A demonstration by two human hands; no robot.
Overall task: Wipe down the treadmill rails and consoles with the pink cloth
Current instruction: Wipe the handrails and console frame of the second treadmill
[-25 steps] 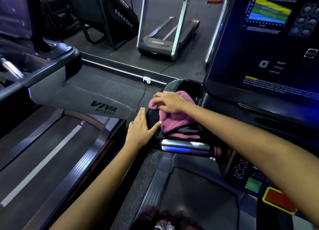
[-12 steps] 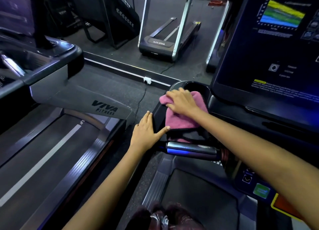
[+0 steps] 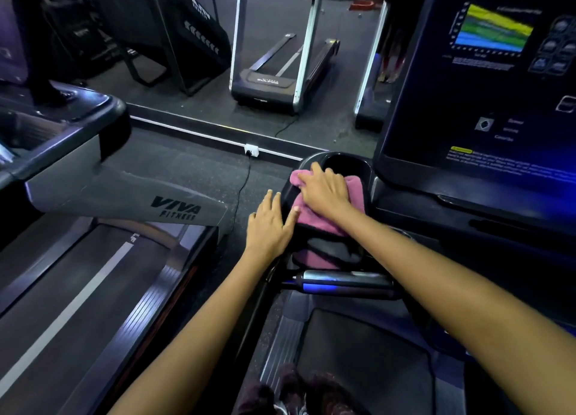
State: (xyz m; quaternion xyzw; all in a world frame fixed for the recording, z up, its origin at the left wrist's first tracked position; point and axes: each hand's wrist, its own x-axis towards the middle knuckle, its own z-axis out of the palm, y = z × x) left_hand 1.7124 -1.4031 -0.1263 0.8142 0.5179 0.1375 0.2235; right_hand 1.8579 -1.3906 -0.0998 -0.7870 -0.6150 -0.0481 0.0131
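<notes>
The pink cloth (image 3: 314,221) lies over the black left side tray of the treadmill console (image 3: 330,162), just left of the big dark screen (image 3: 480,102). My right hand (image 3: 325,191) presses flat on the cloth, fingers spread over its far end. My left hand (image 3: 269,224) rests flat on the tray's outer left edge, thumb touching the cloth, holding nothing. Below both hands runs a chrome and black handlebar rail (image 3: 346,282). The cloth's lower part hangs down inside the tray, partly hidden.
A second treadmill marked VIVA FITNESS (image 3: 131,202) stands close on the left, its belt (image 3: 71,305) beside my left arm. A wall socket with a cable (image 3: 252,150) sits on the floor ahead. More machines stand further back. Dark shoes (image 3: 293,393) show at the bottom.
My right hand has slid the cloth forward along the tray toward its far rim. My left hand moved forward with it along the tray's edge.
</notes>
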